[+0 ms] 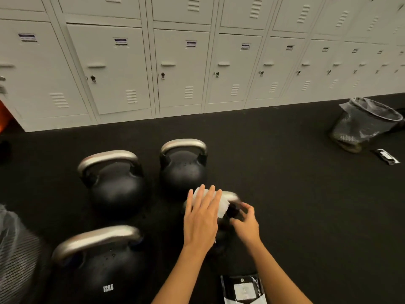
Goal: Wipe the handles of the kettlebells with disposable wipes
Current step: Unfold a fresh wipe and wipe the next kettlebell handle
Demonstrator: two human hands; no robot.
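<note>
Several black kettlebells with steel handles stand on the dark floor. The near right kettlebell (221,240) is mostly hidden under my hands. A white wipe (222,206) lies draped over its handle (231,195). My left hand (202,216) lies flat on the wipe with straight fingers. My right hand (245,222) is blurred, with curled fingers at the wipe's right edge by the handle's right post. Other kettlebells stand at back left (115,185), back middle (183,170) and front left (103,264), the last marked 12KG.
A black wipes pack (243,289) lies on the floor near my right forearm. A lined mesh bin (363,123) stands at the right with a black wrapper (386,160) beside it. White lockers (175,69) line the back wall. A grey mesh object (15,255) sits at far left.
</note>
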